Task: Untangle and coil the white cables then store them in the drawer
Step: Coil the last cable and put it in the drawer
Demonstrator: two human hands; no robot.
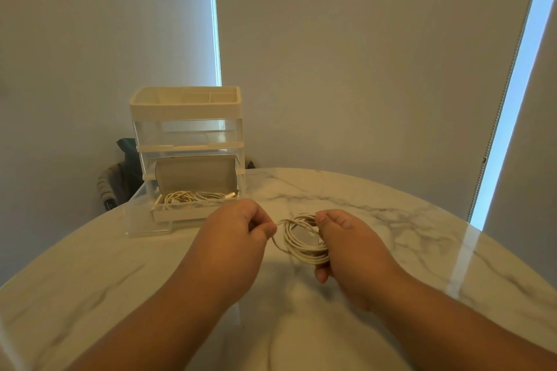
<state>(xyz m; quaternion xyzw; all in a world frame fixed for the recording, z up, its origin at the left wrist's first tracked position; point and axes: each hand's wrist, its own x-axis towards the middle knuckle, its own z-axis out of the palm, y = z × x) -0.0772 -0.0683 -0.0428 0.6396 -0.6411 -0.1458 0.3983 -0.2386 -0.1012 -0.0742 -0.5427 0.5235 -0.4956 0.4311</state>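
A white cable point(301, 242) wound into a round coil is held just above the marble table point(407, 235). My right hand point(349, 242) grips the coil's right side, thumb on top. My left hand point(241, 229) pinches the cable's loose strand just left of the coil. Behind my hands stands a clear organiser point(187, 135) whose bottom drawer point(141, 220) is pulled out. Inside it, an open box holds more coiled white cables point(193, 198).
The organiser has a cream tray on top and stands at the table's far left edge. A dark chair with a grey cloth point(117, 178) sits behind it. Window blinds fill the background. The table curves away on the right.
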